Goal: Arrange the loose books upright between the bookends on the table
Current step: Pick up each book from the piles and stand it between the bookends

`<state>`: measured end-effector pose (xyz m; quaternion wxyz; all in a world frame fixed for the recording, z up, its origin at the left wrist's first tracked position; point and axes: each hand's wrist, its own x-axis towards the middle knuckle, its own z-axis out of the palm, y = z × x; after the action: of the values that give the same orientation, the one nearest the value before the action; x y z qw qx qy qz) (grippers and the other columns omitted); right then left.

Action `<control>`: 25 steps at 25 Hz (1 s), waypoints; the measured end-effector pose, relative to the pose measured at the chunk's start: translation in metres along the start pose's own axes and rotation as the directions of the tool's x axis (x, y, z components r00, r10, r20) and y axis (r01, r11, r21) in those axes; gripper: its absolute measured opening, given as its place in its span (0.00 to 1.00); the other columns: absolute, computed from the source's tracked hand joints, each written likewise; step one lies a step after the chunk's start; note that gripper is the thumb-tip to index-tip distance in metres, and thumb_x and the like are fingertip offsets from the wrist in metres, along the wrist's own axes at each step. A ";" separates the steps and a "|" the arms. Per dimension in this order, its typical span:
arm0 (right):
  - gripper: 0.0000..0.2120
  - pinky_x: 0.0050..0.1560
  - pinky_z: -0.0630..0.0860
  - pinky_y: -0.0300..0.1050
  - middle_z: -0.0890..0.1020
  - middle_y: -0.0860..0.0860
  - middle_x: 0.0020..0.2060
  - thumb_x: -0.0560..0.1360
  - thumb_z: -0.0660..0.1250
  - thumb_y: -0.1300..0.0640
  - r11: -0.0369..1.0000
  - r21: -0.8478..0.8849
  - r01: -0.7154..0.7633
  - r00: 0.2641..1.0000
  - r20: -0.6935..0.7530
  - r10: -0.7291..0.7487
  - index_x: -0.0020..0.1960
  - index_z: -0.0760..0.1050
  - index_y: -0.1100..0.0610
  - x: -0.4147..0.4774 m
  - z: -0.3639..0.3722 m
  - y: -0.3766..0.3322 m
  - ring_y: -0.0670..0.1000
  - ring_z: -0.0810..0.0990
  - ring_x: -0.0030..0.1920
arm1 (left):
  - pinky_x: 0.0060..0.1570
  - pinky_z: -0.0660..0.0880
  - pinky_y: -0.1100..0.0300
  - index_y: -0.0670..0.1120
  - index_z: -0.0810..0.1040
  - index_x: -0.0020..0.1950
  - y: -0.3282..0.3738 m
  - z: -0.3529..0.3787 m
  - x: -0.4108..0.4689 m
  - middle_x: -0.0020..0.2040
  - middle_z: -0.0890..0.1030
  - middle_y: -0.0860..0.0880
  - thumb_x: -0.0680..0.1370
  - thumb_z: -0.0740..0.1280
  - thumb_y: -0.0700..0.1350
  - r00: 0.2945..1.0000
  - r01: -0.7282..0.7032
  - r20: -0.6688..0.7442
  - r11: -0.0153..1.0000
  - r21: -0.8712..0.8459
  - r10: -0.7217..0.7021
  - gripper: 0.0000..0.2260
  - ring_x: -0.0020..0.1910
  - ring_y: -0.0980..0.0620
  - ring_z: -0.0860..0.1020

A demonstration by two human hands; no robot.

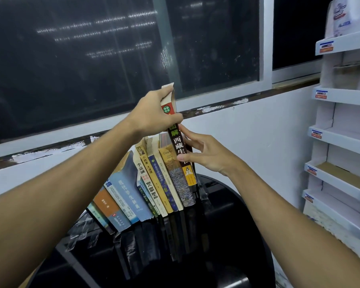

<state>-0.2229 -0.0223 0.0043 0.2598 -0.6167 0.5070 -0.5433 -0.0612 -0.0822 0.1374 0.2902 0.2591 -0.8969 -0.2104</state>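
Left hand [152, 113]: showing bare, no glove, no ring
Right hand [206, 154]: showing bare, no ring
Forearms: entering from lower left and lower right of frame, wearing no sleeves or watches

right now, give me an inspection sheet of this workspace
surface: round black glossy table, reflecting the books
job's things: row of books standing spine-out, leaning; dark-spined book being slotted in at the row's right end; clear bookend beside it
clutter: nothing seen
grippers: left hand grips the dark-spined book's top; right hand steadies its spine
cables: nothing seen
surroundings: dark window, white wall, white shelf rack at right
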 end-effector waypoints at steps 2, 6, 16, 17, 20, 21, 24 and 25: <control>0.41 0.63 0.75 0.33 0.71 0.40 0.74 0.74 0.77 0.63 0.999 -0.034 0.004 0.999 -0.041 -0.005 0.80 0.63 0.46 0.000 0.002 0.008 0.27 0.71 0.65 | 0.49 0.84 0.49 0.48 0.61 0.81 -0.009 0.008 0.005 0.54 0.82 0.45 0.77 0.74 0.43 1.000 0.007 0.026 0.999 0.046 -0.008 0.36 0.49 0.48 0.85; 0.40 0.62 0.77 0.34 0.70 0.46 0.76 0.71 0.79 0.64 0.991 -0.134 0.016 0.988 -0.152 -0.036 0.78 0.67 0.52 -0.002 0.009 0.020 0.32 0.74 0.64 | 0.49 0.84 0.50 0.48 0.64 0.79 -0.024 0.022 0.014 0.53 0.84 0.48 0.77 0.73 0.47 0.996 -0.003 0.084 0.991 0.133 -0.008 0.33 0.48 0.50 0.85; 0.41 0.65 0.73 0.53 0.67 0.47 0.73 0.66 0.80 0.43 0.769 -0.629 0.111 0.890 -0.282 -0.359 0.76 0.70 0.47 -0.011 0.017 0.051 0.49 0.66 0.60 | 0.46 0.83 0.58 0.49 0.61 0.80 -0.038 0.036 0.026 0.56 0.82 0.49 0.74 0.75 0.56 0.988 0.007 0.144 0.964 0.266 -0.047 0.39 0.49 0.50 0.83; 0.45 0.67 0.73 0.52 0.64 0.47 0.74 0.67 0.81 0.44 0.787 -0.610 0.093 0.896 -0.294 -0.334 0.79 0.66 0.46 -0.012 0.019 0.052 0.49 0.67 0.62 | 0.47 0.82 0.57 0.49 0.58 0.81 -0.039 0.037 0.025 0.57 0.82 0.49 0.74 0.74 0.57 0.987 0.010 0.149 0.960 0.281 -0.054 0.41 0.51 0.50 0.83; 0.58 0.73 0.69 0.50 0.58 0.46 0.76 0.67 0.81 0.44 0.865 -0.501 0.015 0.934 -0.301 -0.191 0.84 0.47 0.44 -0.012 0.018 0.053 0.50 0.65 0.74 | 0.53 0.80 0.55 0.50 0.55 0.82 -0.042 0.038 0.023 0.61 0.80 0.50 0.74 0.73 0.60 0.987 -0.016 0.155 0.949 0.316 -0.035 0.44 0.55 0.50 0.81; 0.59 0.74 0.69 0.52 0.58 0.45 0.76 0.66 0.81 0.44 0.883 -0.469 0.000 0.947 -0.283 -0.150 0.83 0.44 0.43 -0.011 0.017 0.051 0.50 0.64 0.76 | 0.55 0.79 0.55 0.50 0.54 0.83 -0.042 0.036 0.023 0.61 0.80 0.50 0.73 0.74 0.60 0.985 -0.022 0.169 0.948 0.317 -0.033 0.45 0.57 0.50 0.81; 0.60 0.74 0.69 0.52 0.59 0.44 0.77 0.66 0.81 0.42 0.908 -0.418 -0.036 0.966 -0.249 -0.076 0.83 0.42 0.42 -0.014 0.012 0.047 0.45 0.64 0.76 | 0.71 0.68 0.45 0.53 0.54 0.83 -0.041 0.025 0.021 0.75 0.72 0.47 0.69 0.74 0.64 0.983 -0.038 0.181 0.935 0.352 -0.028 0.48 0.75 0.45 0.69; 0.60 0.74 0.69 0.51 0.60 0.44 0.77 0.66 0.80 0.41 0.918 -0.393 -0.048 0.967 -0.249 -0.055 0.83 0.42 0.41 -0.016 0.011 0.046 0.44 0.65 0.75 | 0.74 0.62 0.43 0.55 0.55 0.82 -0.040 0.020 0.019 0.80 0.64 0.47 0.67 0.73 0.66 0.985 -0.046 0.171 0.922 0.385 -0.022 0.49 0.79 0.44 0.61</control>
<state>-0.2264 -0.0266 -0.0457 0.0615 -0.5824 0.6343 -0.5048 -0.0735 -0.1199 0.1098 0.1558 0.2866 -0.9440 -0.0486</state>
